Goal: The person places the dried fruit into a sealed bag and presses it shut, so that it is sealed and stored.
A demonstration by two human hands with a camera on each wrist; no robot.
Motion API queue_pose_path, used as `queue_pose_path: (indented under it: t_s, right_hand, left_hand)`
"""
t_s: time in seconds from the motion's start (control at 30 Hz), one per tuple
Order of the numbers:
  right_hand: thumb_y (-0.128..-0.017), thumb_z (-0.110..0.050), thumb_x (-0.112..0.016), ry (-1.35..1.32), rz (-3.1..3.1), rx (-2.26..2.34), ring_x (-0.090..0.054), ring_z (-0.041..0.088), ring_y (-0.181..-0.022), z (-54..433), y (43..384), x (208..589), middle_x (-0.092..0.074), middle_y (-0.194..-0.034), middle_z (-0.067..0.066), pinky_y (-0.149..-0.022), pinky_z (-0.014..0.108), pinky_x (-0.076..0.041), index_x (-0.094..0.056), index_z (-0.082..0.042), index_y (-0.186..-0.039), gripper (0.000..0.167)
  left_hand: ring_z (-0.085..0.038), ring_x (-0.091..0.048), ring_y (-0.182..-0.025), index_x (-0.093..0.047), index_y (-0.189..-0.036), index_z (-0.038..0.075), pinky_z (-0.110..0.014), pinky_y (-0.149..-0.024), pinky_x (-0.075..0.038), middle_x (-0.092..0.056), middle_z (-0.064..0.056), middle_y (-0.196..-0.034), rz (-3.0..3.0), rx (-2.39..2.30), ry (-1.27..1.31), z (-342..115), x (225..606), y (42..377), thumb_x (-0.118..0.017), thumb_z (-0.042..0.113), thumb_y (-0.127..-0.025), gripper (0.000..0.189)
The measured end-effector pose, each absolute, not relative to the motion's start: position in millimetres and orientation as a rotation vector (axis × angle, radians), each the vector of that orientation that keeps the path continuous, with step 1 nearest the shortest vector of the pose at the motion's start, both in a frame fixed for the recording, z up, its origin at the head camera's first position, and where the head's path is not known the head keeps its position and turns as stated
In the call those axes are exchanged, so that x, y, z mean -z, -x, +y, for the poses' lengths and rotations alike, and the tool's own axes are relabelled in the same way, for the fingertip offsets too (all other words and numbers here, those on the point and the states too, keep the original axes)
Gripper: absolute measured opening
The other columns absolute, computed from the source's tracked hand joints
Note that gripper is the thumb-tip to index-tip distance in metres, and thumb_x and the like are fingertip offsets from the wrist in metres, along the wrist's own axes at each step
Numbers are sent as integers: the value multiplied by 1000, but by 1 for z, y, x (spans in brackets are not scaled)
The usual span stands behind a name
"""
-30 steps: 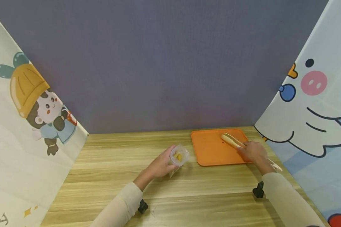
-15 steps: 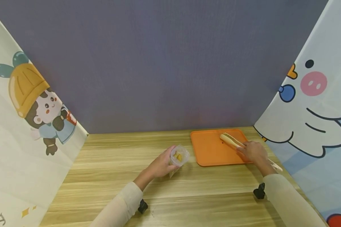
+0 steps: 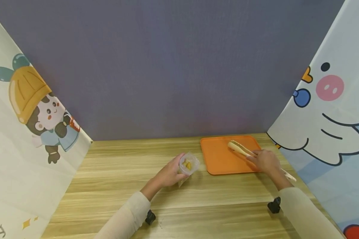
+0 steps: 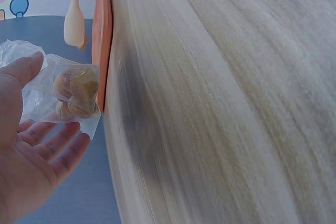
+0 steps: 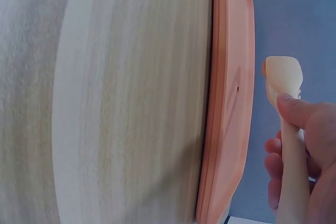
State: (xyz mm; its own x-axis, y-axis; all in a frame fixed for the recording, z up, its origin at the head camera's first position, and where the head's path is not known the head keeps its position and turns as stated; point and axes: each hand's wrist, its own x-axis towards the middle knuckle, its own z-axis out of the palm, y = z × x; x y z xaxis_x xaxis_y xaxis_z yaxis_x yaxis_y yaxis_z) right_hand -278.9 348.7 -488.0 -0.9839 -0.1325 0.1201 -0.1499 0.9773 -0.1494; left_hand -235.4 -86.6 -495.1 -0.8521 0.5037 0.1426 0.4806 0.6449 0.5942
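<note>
A person at a wooden table [image 3: 122, 189] grasps cream tongs [image 5: 292, 148] in the right hand [image 3: 266, 161], fingers wrapped around the handle, while the left hand [image 3: 169, 172] holds a clear plastic bag [image 4: 44, 90] between thumb and fingers. The bag is to the left of the tongs' head and nearer the person, just beside the left edge of an orange tray [image 3: 218, 159]; the tongs, held above the tray, run from near right to far left, their head pointing beyond the bag, the right hand well apart from it. Several rounded yellow-brown pieces [image 4: 79, 87] sit inside the bag; a small brownish patch [image 5: 264, 68] shows at the tongs' tips, though whether it is food cannot be told
</note>
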Motion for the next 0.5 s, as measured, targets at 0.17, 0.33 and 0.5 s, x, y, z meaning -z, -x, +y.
queue_pose_path:
  t_s: [0.17,0.33,0.5]
  right_hand:
    - [-96,-47,-66,-222,-2984,-313,-65,54,-96,342,274,486,-69,-117,32,-75,60,-56,-69,-1,-128,55]
    - [-95,-47,-66,-250,-2946,-320,-66,54,-98,336,271,483,-70,-118,28,-78,61,-56,-71,-3,-126,54]
    - [-93,-43,-71,-302,-2889,-346,-69,49,-91,330,267,481,-74,-113,24,-71,55,-57,-74,-2,-121,50]
  left_hand:
    - [-30,-51,-138,-24,-160,4,-47,-112,-48,-46,-14,-155,2816,-1000,-838,-86,494,235,-76,29,-93,88]
    - [-31,-51,-138,-24,-160,5,-48,-112,-48,-45,-15,-156,2809,-1008,-828,-86,492,234,-75,28,-93,87]
    - [-30,-51,-139,-24,-160,5,-48,-112,-48,-45,-15,-156,2812,-1006,-826,-86,492,233,-75,28,-94,87]
